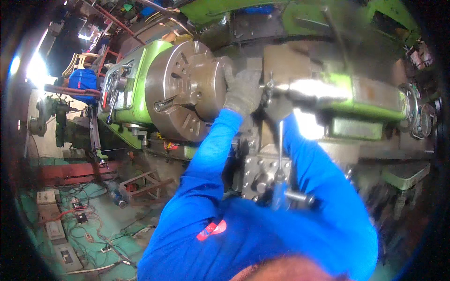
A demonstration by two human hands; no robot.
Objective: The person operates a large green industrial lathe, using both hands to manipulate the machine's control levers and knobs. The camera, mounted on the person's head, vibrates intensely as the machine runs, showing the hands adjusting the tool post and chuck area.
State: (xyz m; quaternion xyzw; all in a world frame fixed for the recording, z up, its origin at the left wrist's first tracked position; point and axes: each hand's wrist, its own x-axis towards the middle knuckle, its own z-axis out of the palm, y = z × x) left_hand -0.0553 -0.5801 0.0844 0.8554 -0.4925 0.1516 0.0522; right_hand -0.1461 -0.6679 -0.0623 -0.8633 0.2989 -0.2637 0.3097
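On the left of the lathe, a large round lathe chuck [158, 84] holds a thick metal cylinder [206, 86]. My left hand [243, 92], in a grey glove, reaches to the cylinder's right end face, with its fingers stretched out and touching or very close to its edge. Just right of it is my right hand [279, 107], also gloved, below the shiny tailstock quill [314, 89] and beside a small metal fitting [269, 89] at its tip. The right fingers are mostly hidden and blurred.
The green headstock [140, 89] stands at left, the green tailstock [375, 100] at right. Near my body are the tool carriage [258, 175] and a lever with a blue handle [279, 194]. Cables and grey boxes [65, 253] lie on the green floor [103, 229] at lower left.
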